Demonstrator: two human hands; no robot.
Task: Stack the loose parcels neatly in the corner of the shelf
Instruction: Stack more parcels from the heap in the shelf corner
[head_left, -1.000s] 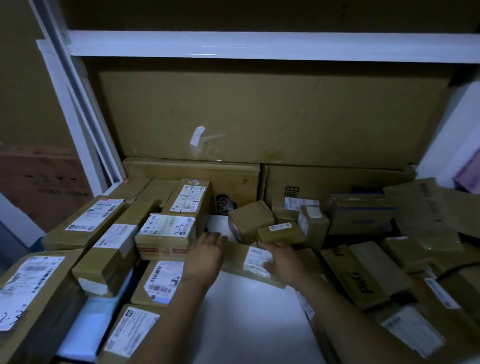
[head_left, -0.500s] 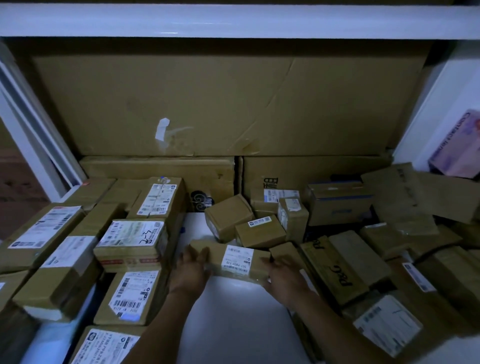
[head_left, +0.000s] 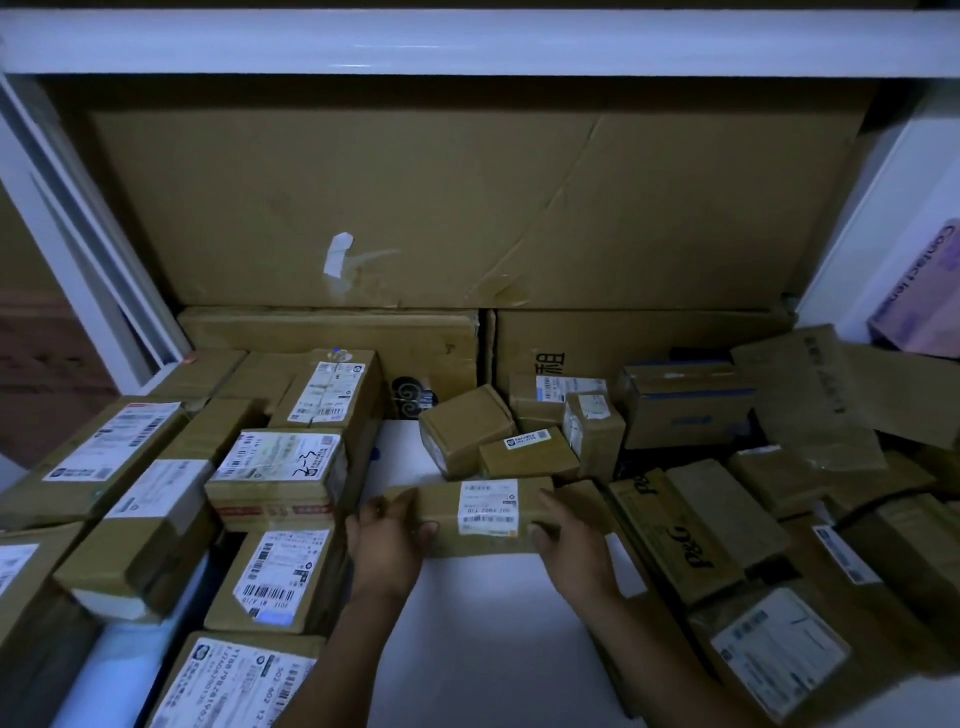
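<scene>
A long flat brown parcel (head_left: 485, 514) with a white label is held level above the white shelf board (head_left: 483, 634), in the middle of the view. My left hand (head_left: 387, 540) grips its left end, thumb on the front face. My right hand (head_left: 571, 540) grips its right end. Left of it, labelled parcels lie stacked in rows (head_left: 278, 478) reaching toward the back left corner. Loose small boxes (head_left: 467, 431) sit tumbled just behind the held parcel.
A disorderly heap of brown boxes (head_left: 727, 519) fills the right side. Large flat cartons (head_left: 467, 208) stand against the back. A white shelf beam (head_left: 467, 41) runs overhead, with white uprights (head_left: 88, 260) at left and right.
Both hands have taken the long parcel by its ends, lifted it and turned it level. The camera has swung right and moved closer.
</scene>
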